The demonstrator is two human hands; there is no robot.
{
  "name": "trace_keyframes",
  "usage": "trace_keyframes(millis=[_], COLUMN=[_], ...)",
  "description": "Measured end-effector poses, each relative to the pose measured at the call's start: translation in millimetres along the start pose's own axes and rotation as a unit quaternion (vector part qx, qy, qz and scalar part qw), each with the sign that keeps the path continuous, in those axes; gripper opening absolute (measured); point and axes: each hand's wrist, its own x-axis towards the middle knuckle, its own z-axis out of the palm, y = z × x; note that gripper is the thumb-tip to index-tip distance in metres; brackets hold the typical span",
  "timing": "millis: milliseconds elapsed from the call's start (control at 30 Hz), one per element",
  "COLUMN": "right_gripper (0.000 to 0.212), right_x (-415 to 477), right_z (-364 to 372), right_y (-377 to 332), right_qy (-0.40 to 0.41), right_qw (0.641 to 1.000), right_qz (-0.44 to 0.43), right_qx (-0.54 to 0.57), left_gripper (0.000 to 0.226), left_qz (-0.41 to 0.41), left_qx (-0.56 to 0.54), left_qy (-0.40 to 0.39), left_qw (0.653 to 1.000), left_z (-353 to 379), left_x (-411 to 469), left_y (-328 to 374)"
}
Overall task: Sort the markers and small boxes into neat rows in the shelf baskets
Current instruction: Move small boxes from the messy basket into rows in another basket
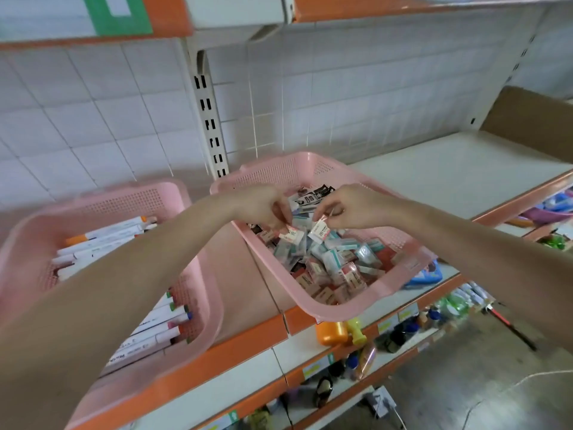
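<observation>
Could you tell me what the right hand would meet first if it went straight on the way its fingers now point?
Probably the small box pinched by the left hand; the right hand, holding its own box, points left and slightly down towards it. Depth is unclear.

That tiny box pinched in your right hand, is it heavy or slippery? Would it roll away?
Likely light: the right hand holds the small box in a mere pinch. Its flat sides should stop it rolling. Its wrap looks shiny, so it is perhaps slightly slippery.
</observation>
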Motion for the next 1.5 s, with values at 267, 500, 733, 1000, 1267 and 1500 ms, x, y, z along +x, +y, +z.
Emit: trace_keyframes(millis=[267,500,733,1000,1267,1500], right_gripper=[0.02,0.015,0.023,0.018,0.027,0.031], right_x=[39,86,125,141,146,151], right_z=[-18,6,55,127,181,200], right_y=[-41,-144,-262,-396,-461,-469], right_qy=[0.025,-0.01,-0.075,-0.093,-0.074,-0.097], right_qw=[0.972,0.951,0.923,0.909,0.918,0.949], right_qz=[-0.057,-0.143,-0.25,-0.286,-0.299,-0.255], right_qx=[0.224,0.275,0.283,0.288,0.249,0.158], left_gripper=[0.019,0.019,0.022,0.024,0.018,0.016], left_qz=[-0.075,-0.189,-0.307,-0.397,-0.434,-0.384], left_qx=[-0.181,-0.257,-0.239,-0.244,-0.206,-0.16], left_qy=[0.258,0.355,0.431,0.474,0.28,0.148], left_qw=[0.946,0.879,0.814,0.747,0.831,0.897], left_z=[-27,-32,-6,28,65,76], left_x=[-49,-153,-284,-432,-474,-443], left_y=[-35,-94,-145,-191,-235,-255])
